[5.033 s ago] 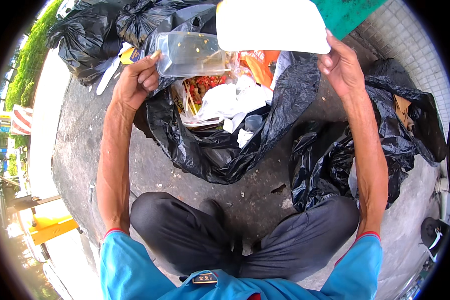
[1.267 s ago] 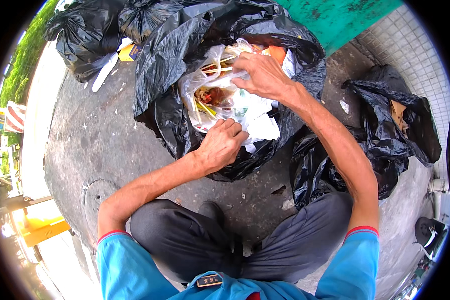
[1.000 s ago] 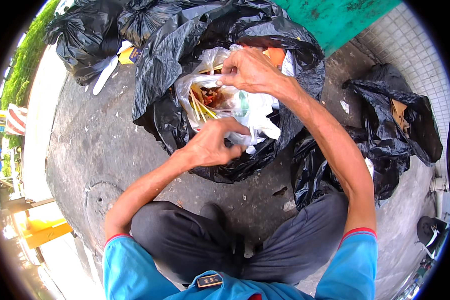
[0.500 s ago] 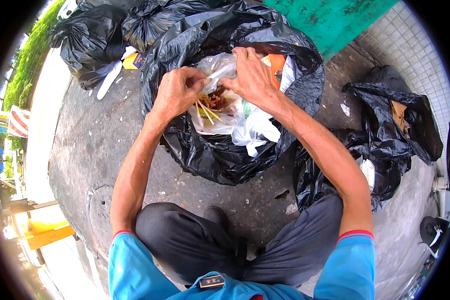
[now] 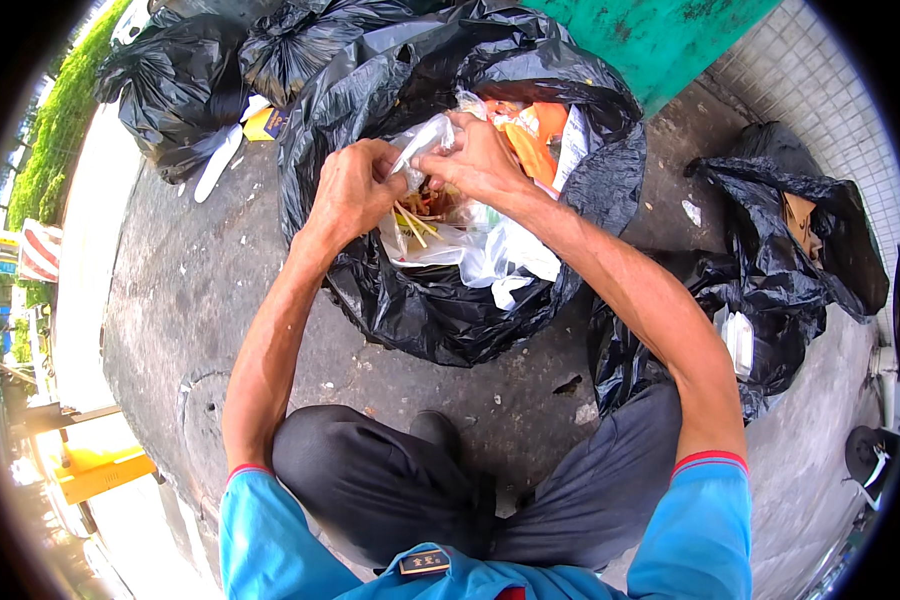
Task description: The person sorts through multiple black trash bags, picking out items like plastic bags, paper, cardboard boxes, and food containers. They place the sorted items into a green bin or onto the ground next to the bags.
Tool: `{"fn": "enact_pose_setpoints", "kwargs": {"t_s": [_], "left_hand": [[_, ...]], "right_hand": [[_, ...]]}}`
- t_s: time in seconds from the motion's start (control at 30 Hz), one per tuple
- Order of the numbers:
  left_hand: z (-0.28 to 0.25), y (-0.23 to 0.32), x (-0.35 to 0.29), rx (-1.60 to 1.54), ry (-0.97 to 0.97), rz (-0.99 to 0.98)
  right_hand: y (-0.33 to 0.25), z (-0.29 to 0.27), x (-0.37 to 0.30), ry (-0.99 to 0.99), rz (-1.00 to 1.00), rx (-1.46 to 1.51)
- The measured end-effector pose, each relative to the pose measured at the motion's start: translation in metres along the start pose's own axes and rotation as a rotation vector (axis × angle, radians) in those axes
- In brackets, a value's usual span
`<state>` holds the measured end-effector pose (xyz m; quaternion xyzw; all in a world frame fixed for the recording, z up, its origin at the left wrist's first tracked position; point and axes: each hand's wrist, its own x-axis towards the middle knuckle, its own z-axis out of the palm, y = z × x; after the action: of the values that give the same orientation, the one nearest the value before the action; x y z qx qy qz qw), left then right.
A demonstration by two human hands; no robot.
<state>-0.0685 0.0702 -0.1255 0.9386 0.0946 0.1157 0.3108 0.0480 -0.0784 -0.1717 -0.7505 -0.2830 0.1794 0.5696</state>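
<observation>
A large black garbage bag stands open on the ground before me, full of mixed refuse. Over it, my left hand pinches the edge of a clear plastic bag. Close by on the right, my right hand grips the same plastic with bent fingers. Just below my hands lie brown food scraps and thin wooden skewers. A crumpled white plastic bag rests at the near right of the opening. Orange wrappers show beyond my right hand.
Tied black bags sit at the far left, near a white plastic spoon-like piece and a yellow box. On the right another black bag holds cardboard. A green panel borders the far side, beside a tiled wall.
My right hand has moved left and slightly toward me, closer to my left hand. The clear plastic is bunched up between them, and more of the orange wrappers shows.
</observation>
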Motion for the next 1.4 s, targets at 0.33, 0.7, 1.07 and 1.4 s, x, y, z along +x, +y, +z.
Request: {"fn": "enact_pose_setpoints", "kwargs": {"t_s": [0.33, 0.7, 1.07, 1.4], "left_hand": [[-0.039, -0.021, -0.001, -0.094, 0.097, -0.134], [-0.055, 0.008, 0.005, -0.173, 0.212, -0.091], [-0.061, 0.031, -0.012, 0.049, 0.178, 0.022], [-0.052, 0.026, -0.026, 0.096, 0.068, -0.011]], "right_hand": [[0.007, -0.072, 0.02, 0.169, 0.023, -0.372], [0.0, -0.03, -0.049, -0.513, -0.365, -1.22], [0.022, -0.046, -0.048, -0.213, -0.591, -1.362], [-0.012, -0.052, -0.056, -0.05, -0.684, -0.875]]}}
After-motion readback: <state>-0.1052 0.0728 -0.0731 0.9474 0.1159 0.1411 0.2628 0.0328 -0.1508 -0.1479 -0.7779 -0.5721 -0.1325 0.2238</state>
